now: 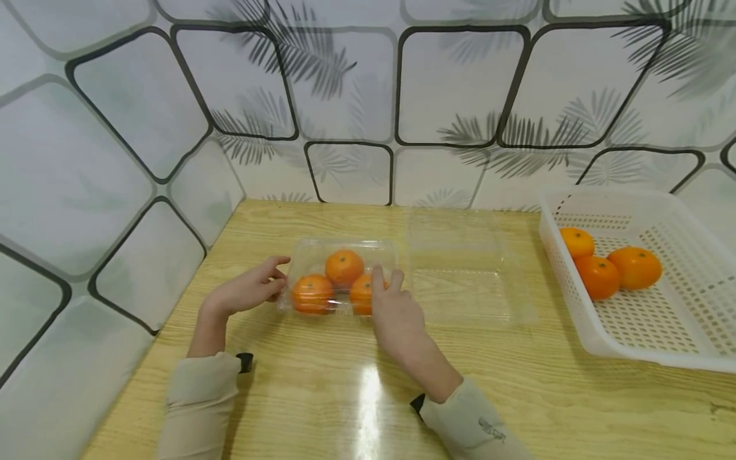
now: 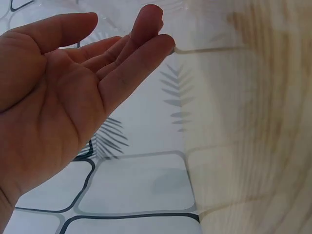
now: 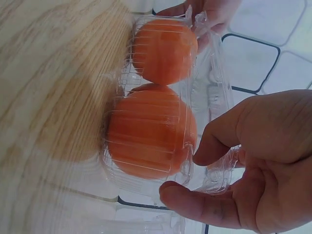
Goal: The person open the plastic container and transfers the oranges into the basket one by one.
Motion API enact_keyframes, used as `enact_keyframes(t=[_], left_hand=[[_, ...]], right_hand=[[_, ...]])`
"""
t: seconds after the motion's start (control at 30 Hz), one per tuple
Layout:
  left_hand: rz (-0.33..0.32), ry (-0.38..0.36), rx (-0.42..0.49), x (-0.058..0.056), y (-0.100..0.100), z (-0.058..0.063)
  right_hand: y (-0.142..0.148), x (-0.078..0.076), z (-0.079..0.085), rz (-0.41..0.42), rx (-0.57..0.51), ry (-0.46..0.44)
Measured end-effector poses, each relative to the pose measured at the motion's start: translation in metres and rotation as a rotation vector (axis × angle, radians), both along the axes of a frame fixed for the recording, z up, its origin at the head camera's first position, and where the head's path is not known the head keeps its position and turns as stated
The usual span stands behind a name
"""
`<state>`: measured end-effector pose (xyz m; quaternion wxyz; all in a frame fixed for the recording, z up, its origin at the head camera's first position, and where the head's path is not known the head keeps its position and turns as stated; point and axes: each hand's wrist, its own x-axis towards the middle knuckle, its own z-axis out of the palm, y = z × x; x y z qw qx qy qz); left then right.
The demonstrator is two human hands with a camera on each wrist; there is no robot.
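A clear plastic clamshell box [image 1: 339,246] with three oranges inside sits on the wooden table, and its lid [image 3: 219,83] stands slightly apart from the base rim in the right wrist view. The oranges are one at the back [image 1: 344,268], one at front left [image 1: 313,294] and one at front right [image 1: 361,295]. At the box's left end, my left hand [image 1: 255,284] touches the side with loosely extended fingers; its palm [image 2: 53,102] holds nothing. My right hand [image 1: 398,316] grips the right end, thumb and index finger at the rim corner, other fingers partly hidden behind the lid.
A second clear clamshell box [image 1: 460,294] lies open just right of the first, its lid against the wall side. Farther right stands a white perforated basket [image 1: 684,338] with three oranges [image 1: 635,268] at its left. A patterned wall [image 1: 356,172] bounds the table [image 1: 310,396] behind and left.
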<state>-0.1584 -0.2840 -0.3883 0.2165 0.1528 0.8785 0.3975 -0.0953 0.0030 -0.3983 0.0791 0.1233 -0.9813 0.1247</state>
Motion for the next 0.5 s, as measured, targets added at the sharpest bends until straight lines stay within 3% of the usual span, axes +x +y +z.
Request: enact_keyframes(t=[0.5], left_hand=[[-0.021, 0.039, 0.037, -0.003, 0.002, -0.009]], right_hand=[[0.005, 0.001, 0.014, -0.012, -0.078, -0.154]])
